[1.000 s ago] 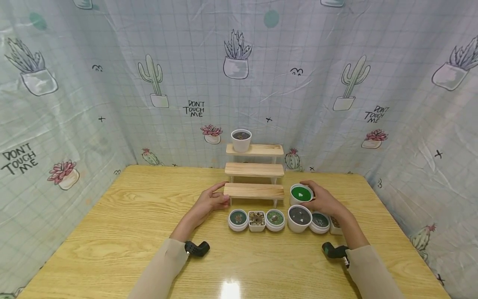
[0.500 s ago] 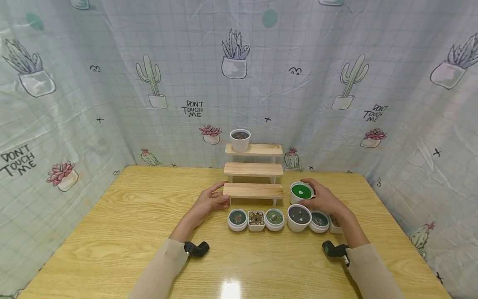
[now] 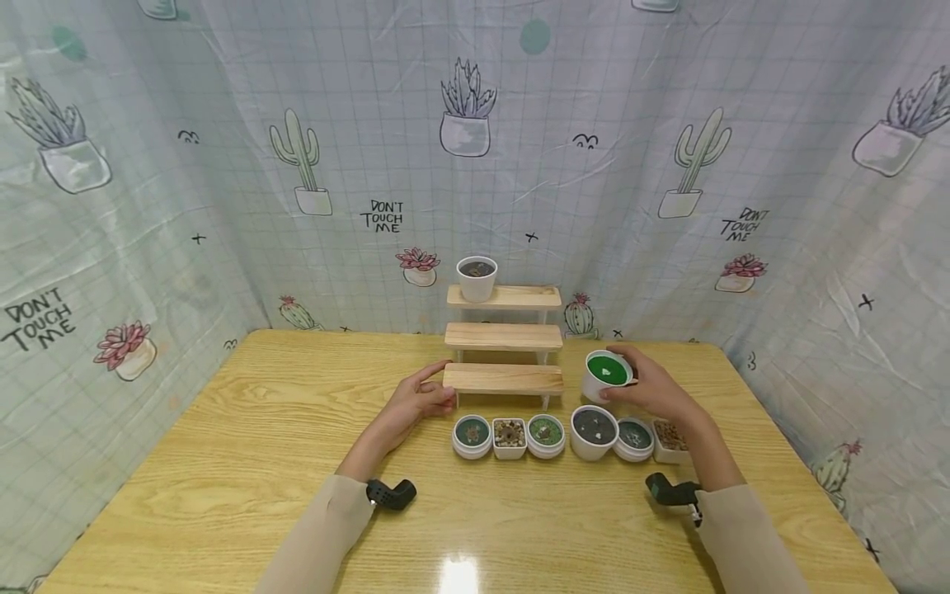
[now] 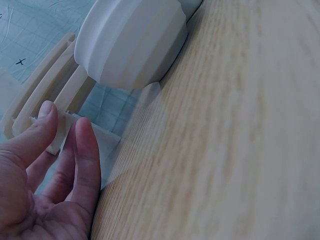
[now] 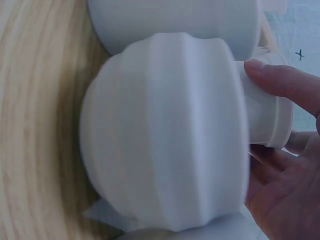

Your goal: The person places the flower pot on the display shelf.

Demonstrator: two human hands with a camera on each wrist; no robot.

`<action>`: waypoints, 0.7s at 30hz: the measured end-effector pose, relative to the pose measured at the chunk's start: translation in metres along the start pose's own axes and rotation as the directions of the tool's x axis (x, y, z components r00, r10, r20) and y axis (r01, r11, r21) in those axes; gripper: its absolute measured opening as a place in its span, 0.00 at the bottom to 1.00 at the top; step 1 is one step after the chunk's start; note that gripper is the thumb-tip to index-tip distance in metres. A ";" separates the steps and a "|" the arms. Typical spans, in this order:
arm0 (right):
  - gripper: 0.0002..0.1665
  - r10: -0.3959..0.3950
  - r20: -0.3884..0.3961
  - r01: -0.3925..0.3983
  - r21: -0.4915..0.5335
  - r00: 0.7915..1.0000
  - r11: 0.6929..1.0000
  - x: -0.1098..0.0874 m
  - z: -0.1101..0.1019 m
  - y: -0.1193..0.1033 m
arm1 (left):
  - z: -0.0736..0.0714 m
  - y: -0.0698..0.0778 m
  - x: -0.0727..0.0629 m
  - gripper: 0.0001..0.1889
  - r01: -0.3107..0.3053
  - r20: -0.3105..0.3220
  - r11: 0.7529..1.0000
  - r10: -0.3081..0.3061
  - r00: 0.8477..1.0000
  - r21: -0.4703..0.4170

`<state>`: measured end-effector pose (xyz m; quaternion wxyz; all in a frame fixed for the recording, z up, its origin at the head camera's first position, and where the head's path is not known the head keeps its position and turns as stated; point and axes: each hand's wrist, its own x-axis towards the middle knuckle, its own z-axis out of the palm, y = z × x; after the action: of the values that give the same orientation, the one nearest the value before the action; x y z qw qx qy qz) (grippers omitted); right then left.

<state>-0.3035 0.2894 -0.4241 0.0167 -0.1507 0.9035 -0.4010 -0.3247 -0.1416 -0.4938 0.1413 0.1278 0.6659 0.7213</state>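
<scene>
My left hand [image 3: 411, 404] holds the left end of the bottom step of a three-tier wooden stand [image 3: 505, 379]. In the left wrist view, its thumb and fingers [image 4: 86, 145] lie on either side of that end. On the right, my right hand [image 3: 653, 391] grips a round white pot [image 3: 596, 388] with a green top bearing a small white mark. This pot is raised and a little tilted, right of the stand and behind the front row. The right wrist view shows the thumb on its wall, with a ribbed white pot [image 5: 165, 135] hiding much of it.
A white pot with dark filling [image 3: 477, 285] stands on the top tier, at the left. Along the front are small pots, among them a square pebble-filled pot [image 3: 510, 451], a larger dark-filled pot [image 3: 592, 450] and another square pot [image 3: 671, 454] near the right wrist.
My right hand has lifted the green-topped pot and shifted it slightly back and right, uncovering more of the rightmost square pot. The left hand stays at the stand.
</scene>
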 end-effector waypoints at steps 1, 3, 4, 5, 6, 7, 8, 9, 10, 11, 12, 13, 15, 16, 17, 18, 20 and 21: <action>0.51 -0.001 -0.005 0.001 -0.003 1.000 1.000 0.000 -0.001 0.000 | 0.000 0.000 0.000 0.39 0.001 0.000 1.000 -0.001 1.000 0.000; 0.52 0.005 -0.012 -0.005 0.002 1.000 1.000 -0.001 -0.003 -0.002 | 0.000 0.000 0.000 0.39 0.004 0.001 1.000 -0.004 1.000 -0.001; 0.52 0.008 -0.012 -0.008 0.008 1.000 1.000 -0.001 -0.004 -0.002 | 0.000 0.000 -0.001 0.39 0.005 0.001 1.000 -0.005 1.000 -0.003; 0.52 0.014 -0.011 -0.014 0.018 1.000 1.000 -0.001 -0.004 -0.003 | 0.000 0.000 -0.001 0.39 0.007 0.001 1.000 -0.007 1.000 -0.004; 0.53 0.015 -0.012 -0.015 0.025 1.000 1.000 -0.002 -0.005 -0.004 | 0.000 0.000 -0.001 0.39 0.007 0.001 1.000 -0.007 1.000 -0.005; 0.53 0.016 -0.012 -0.015 0.034 1.000 0.999 -0.002 -0.006 -0.005 | 0.000 0.000 -0.001 0.39 0.008 0.001 1.000 -0.008 1.000 -0.006; 0.53 0.014 -0.013 -0.014 0.044 1.000 0.999 -0.002 -0.007 -0.006 | 0.000 0.000 -0.001 0.39 0.007 0.002 1.000 -0.007 1.000 -0.006; 0.53 0.013 -0.012 -0.012 0.054 1.000 0.998 -0.003 -0.008 -0.007 | 0.001 0.000 -0.001 0.39 0.007 0.001 1.000 -0.007 1.000 -0.006; 0.52 0.007 -0.015 -0.007 0.059 1.000 0.998 -0.003 -0.008 -0.008 | 0.001 0.000 -0.001 0.39 0.007 0.000 1.000 -0.007 1.000 -0.007; 0.52 0.002 -0.019 -0.001 0.064 1.000 0.998 -0.003 -0.009 -0.010 | 0.001 0.001 -0.001 0.39 0.007 -0.001 1.000 -0.007 1.000 -0.006; 0.51 0.000 -0.022 0.001 0.071 1.000 0.997 -0.003 -0.010 -0.012 | 0.001 0.001 -0.001 0.39 0.007 -0.002 1.000 -0.007 1.000 -0.006; 0.51 -0.002 -0.027 0.004 0.078 1.000 0.997 -0.004 -0.010 -0.013 | 0.001 0.000 -0.001 0.39 0.005 -0.001 1.000 -0.005 1.000 -0.004; 0.51 -0.009 -0.032 0.012 0.097 0.999 0.995 -0.005 -0.012 -0.017 | 0.001 0.001 0.000 0.39 0.006 -0.002 1.000 -0.006 1.000 -0.007; 0.51 -0.012 -0.036 0.016 0.103 0.999 0.995 -0.005 -0.012 -0.019 | 0.001 0.001 0.000 0.39 0.005 -0.002 1.000 -0.005 1.000 -0.008; 0.51 -0.011 -0.040 0.016 0.110 0.999 0.994 -0.006 -0.012 -0.021 | 0.000 0.001 0.000 0.39 0.005 -0.001 1.000 -0.005 1.000 -0.008; 0.51 -0.011 -0.044 0.016 0.119 0.999 0.993 -0.006 -0.013 -0.022 | 0.000 0.001 0.000 0.39 0.004 0.000 1.000 -0.004 1.000 -0.008; 0.52 -0.019 -0.043 0.025 0.141 0.999 0.990 -0.007 -0.013 -0.026 | -0.001 0.000 0.000 0.39 0.002 -0.001 1.000 -0.002 1.000 -0.007; 0.51 -0.019 -0.043 0.025 0.146 0.999 0.989 -0.007 -0.013 -0.028 | -0.001 0.000 0.000 0.39 0.001 -0.003 1.000 -0.001 1.000 -0.006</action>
<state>-0.2920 0.2830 -0.3958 0.0045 -0.1508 0.8699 -0.4695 -0.3255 -0.1428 -0.4938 0.1409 0.1258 0.6639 0.7236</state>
